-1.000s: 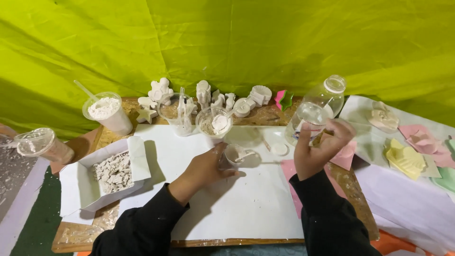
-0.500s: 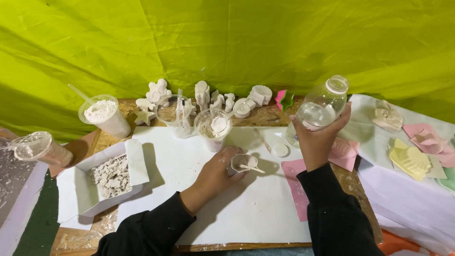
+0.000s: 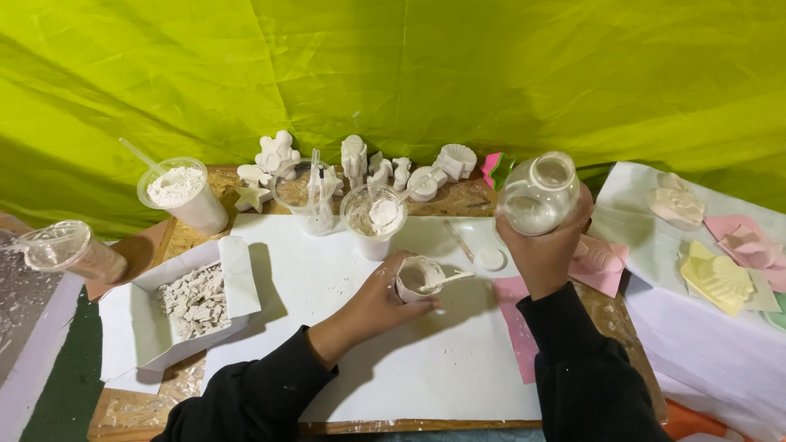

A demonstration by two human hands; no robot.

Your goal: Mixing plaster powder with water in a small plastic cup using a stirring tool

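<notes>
Plastic cup on its side: clear, lies at nine o'clock off the desk's left edge.
White box: open, holds pale broken chips, sits at eight o'clock on the desk.
Powder cup: clear, filled with white powder, a stick in it, at ten o'clock.
Plaster figures: white cast shapes in a row along the back edge, around twelve o'clock.
Two clear cups: stand side by side in front of the figures, the right one holding pale paste.
Left hand: fingers closed round the small bowl, steadying it on the white sheet.
Small bowl: white, smeared inside, near the desk's centre, a small spoon resting in it with the handle pointing to three o'clock.
Right hand: raised at two o'clock, gripping the glass jar from below.
Glass jar: clear, round, tilted, whitish contents at its bottom.
Pink and yellow moulds: lie on white cloth at three o'clock.
</notes>
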